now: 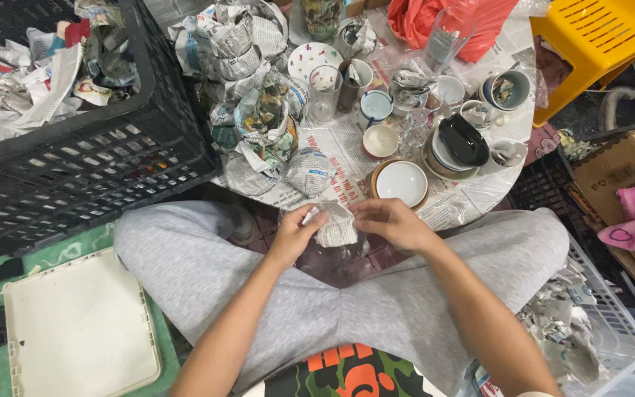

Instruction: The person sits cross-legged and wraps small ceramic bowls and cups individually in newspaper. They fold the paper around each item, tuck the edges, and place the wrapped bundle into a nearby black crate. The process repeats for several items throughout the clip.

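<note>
On the far left a flat white lid [82, 327] lies on the floor. Above it stands a big black crate [90, 158] full of crumpled newspaper. Just right of the crate is a heap of newspaper bundles [259, 110] on the low worktop [479, 192].

In the middle the person sits cross-legged in grey trousers [185, 265]. Both arms reach forward from the bottom of the view and bend in toward each other over the lap. The left hand [295, 234] is curled and pinches the left edge of a small newspaper-wrapped thing [334, 224]. The right hand [391, 220] is also curled, with its fingers on the right edge of the same paper. So both hands grip the wrapped thing, and it sits between them, just in front of the worktop's near edge.

Behind the right hand a white bowl [401, 182] sits on the worktop, with cups and a black dish [463, 140] near it. Farther right are a yellow stool [597, 37] and a white basket [611, 331] holding paper scraps.
</note>
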